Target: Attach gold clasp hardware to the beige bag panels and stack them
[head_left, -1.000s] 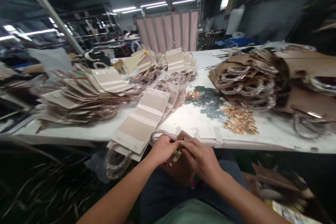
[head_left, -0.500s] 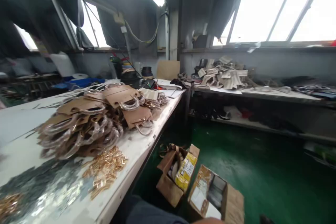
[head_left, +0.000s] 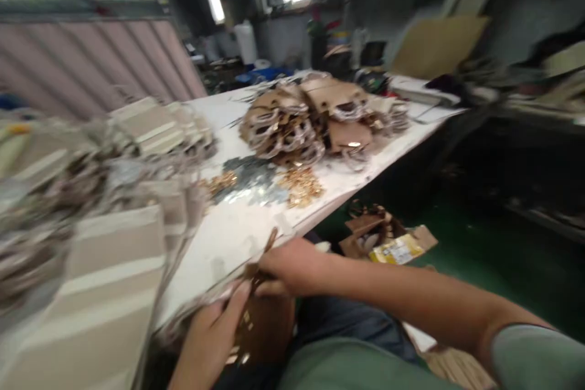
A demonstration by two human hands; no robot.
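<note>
My left hand (head_left: 218, 324) pinches the edge of a brown bag panel (head_left: 270, 326) at the table's front edge, its thumb lying along the top. Gold-coloured metal bits glint on the panel near my left fingers. Right beside it, my right hand (head_left: 292, 265) is closed on the panel's upper part, where a narrow brown strap end (head_left: 272, 237) sticks up past the fingers. Motion blur hides the exact grip. Beyond my hands lie a pile of gold metal pieces (head_left: 301, 186) and a grey heap of small thin pieces (head_left: 253, 177).
Brown bag panels with plastic-wrapped handles (head_left: 286, 122) are stacked farther back on the white table (head_left: 233, 234). Beige bag panels (head_left: 114, 280) pile up on the left. On the green floor to the right stands an open carton with yellow tape (head_left: 397, 250).
The view has swung left and down. Both hands now show at the table edge, holding the brown bag panel; before, neither working hand was clearly in sight.
</note>
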